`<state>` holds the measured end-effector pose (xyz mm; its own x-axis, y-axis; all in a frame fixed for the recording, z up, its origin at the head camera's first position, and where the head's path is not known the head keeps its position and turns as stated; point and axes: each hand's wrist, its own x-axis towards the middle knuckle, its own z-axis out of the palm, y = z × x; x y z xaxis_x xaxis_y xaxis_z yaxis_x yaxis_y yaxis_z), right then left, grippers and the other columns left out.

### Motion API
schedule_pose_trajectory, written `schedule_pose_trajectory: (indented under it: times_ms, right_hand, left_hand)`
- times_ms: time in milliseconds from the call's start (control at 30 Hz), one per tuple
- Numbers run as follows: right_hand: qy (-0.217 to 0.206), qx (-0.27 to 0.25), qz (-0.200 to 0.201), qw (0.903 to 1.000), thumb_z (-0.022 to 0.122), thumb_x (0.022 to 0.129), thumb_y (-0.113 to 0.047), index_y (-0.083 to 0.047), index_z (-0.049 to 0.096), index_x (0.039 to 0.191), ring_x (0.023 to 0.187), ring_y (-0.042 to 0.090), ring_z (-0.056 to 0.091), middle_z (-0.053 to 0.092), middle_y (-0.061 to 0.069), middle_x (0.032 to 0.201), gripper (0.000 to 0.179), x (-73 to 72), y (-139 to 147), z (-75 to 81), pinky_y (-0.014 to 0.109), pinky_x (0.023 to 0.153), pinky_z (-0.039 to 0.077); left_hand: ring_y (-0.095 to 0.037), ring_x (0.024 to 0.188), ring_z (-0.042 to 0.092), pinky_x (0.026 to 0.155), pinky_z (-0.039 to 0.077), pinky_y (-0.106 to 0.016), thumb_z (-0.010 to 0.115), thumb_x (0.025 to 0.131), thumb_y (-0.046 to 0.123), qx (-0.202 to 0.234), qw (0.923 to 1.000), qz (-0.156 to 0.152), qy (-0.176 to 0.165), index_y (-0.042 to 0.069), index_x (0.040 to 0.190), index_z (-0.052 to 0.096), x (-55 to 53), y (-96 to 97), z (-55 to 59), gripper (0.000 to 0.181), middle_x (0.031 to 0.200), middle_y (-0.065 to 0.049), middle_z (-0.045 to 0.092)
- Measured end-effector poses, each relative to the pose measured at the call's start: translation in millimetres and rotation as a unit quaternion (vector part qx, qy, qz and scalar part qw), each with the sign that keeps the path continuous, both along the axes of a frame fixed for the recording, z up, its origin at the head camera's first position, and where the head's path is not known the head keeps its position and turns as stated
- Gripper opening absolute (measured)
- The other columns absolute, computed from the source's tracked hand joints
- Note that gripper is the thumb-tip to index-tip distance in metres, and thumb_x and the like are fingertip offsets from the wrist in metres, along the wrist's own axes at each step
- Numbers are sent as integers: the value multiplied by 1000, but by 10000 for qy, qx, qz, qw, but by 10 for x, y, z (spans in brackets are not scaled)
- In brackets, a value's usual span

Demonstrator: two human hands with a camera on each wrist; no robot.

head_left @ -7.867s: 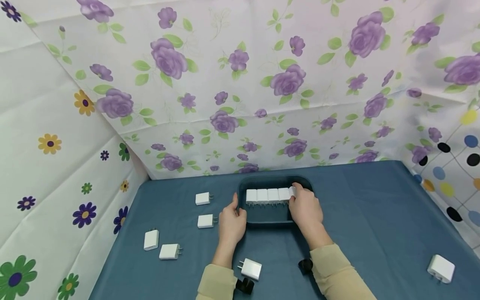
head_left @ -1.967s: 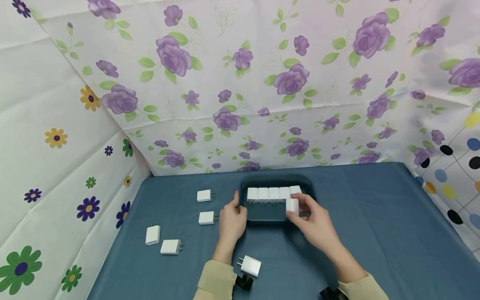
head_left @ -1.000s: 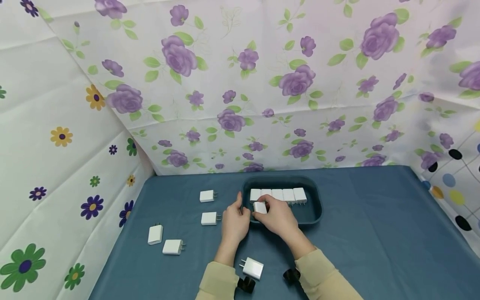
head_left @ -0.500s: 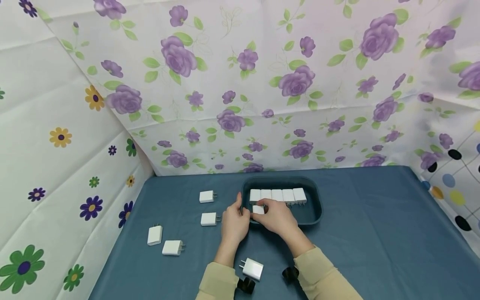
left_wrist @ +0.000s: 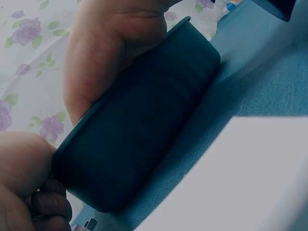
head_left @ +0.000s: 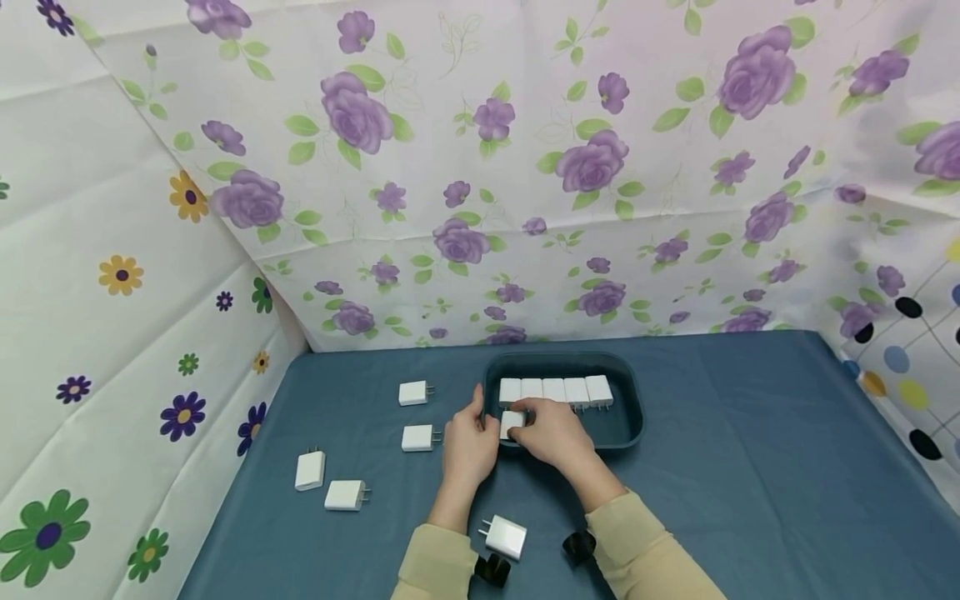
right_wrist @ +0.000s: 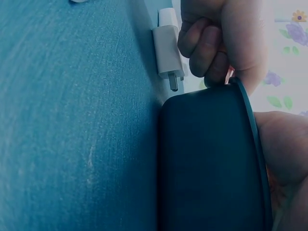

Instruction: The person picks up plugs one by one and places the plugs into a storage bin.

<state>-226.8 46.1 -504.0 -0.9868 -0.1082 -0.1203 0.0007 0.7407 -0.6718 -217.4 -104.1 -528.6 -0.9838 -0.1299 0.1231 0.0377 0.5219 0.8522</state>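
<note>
A dark blue-green tray [head_left: 626, 429] stands on the cloth-covered table. Along its back wall runs a row of several white plug chargers [head_left: 553, 389], side by side with prongs toward the front. My right hand [head_left: 557, 433] reaches over the tray's front rim and pinches another white charger [head_left: 512, 423] inside the front left corner; my fingers cover its right side. At the left rim my left hand [head_left: 470, 446] holds the tray, index finger stretched along the side. The left wrist view shows the tray's outer wall [left_wrist: 144, 120] with both hands at its rim.
Left of the tray lie several loose chargers, among them a charger [head_left: 417, 437] beside my left hand and a charger [head_left: 310, 470] farther out. One charger [head_left: 506, 537] lies between my forearms. Floral cloth [head_left: 450, 167] hangs behind the blue table [head_left: 750, 467].
The charger once at the far right of the table is gone from there. My right hand has carried a charger leftward and lowered it into the tray's front left corner. My left hand stays put.
</note>
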Motion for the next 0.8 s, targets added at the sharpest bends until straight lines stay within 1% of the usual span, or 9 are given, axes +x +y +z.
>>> schedule_pose_trajectory:
  times_ms: [267,367,467,633,800]
  right_hand:
    - [-108,-11,-130,9999,81,95,-26,-20,78,129,73,16,63,73,-2,92,34,-25,-33,-18,42,68,53]
    - [-86,-17,-183,9998,80,96,-26,-20,79,127,73,15,64,73,-2,91,32,-9,-39,-30,41,66,54]
    - [24,-43,-160,9999,79,97,-24,-18,79,125,71,14,64,73,-3,90,30,4,-32,-38,39,64,53]
    - [3,-48,-146,9999,78,98,-25,-19,78,124,67,13,62,71,-4,85,27,30,-49,-62,38,59,51]
    - [55,7,-147,9999,78,98,-26,-20,79,123,67,12,62,71,-5,85,26,17,-29,-62,37,59,51]
  left_hand:
    - [-13,42,30,46,23,-29,58,100,2,133,9999,13,46,1,158,51,-10,1,0,58,50,1,44]
    - [-13,42,30,46,24,-29,58,100,2,135,9999,1,25,1,158,50,-10,4,-7,58,51,1,45]
    - [-13,43,30,47,24,-29,58,101,2,178,9998,20,20,0,158,50,-10,12,-8,58,51,1,44]
    - [-13,42,30,46,24,-29,58,100,1,207,9998,-3,-10,0,158,51,12,-14,-17,58,50,2,42]
    - [-12,42,30,45,24,-28,58,100,1,284,9996,-57,22,0,158,50,11,-1,2,58,50,3,41]
